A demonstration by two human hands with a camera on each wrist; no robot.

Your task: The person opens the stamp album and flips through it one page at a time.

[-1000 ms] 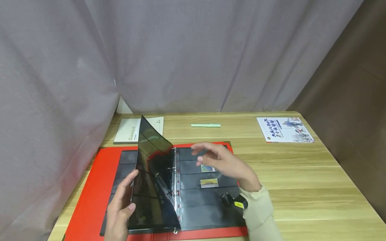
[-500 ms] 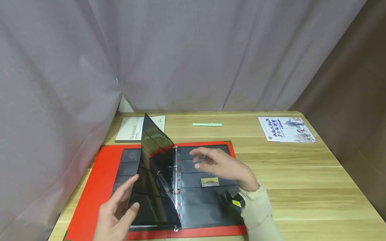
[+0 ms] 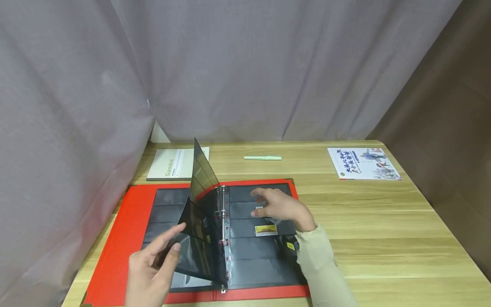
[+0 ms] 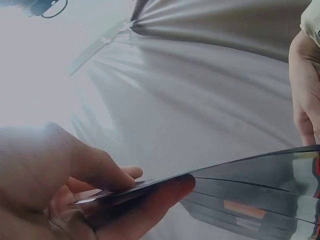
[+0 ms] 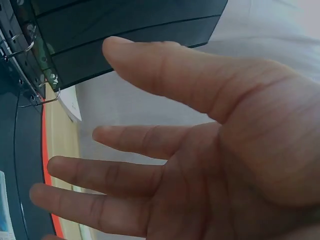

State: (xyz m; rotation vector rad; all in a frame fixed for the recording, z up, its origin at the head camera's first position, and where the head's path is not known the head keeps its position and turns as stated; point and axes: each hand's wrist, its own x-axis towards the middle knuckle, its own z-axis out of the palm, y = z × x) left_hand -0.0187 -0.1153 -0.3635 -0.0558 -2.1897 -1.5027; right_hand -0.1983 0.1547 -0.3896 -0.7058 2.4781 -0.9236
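Note:
A red ring binder [image 3: 111,238] lies spread on the table, holding black pocket pages. My left hand [image 3: 151,268] pinches the outer edge of a raised black page [image 3: 199,217] between thumb and fingers; the left wrist view shows the thumb on one face and fingers on the other. Over the right-hand page [image 3: 255,273] hovers my right hand [image 3: 280,207], fingers spread and loosely bent, holding nothing in the right wrist view. A yellow stamp [image 3: 266,230] sits in a pocket below it. Another stamp [image 3: 259,208] is mostly hidden by that hand.
Behind the binder lie a "Gambit" notebook [image 3: 168,164] at left, a pale green pen [image 3: 262,157] in the middle and a white illustrated booklet [image 3: 363,163] at right. Grey curtains [image 3: 230,72] hang along the table's back and left side.
The raised page has swung rightward and stands more upright, with my left hand following it. My right hand has shifted slightly right and stays over the right page.

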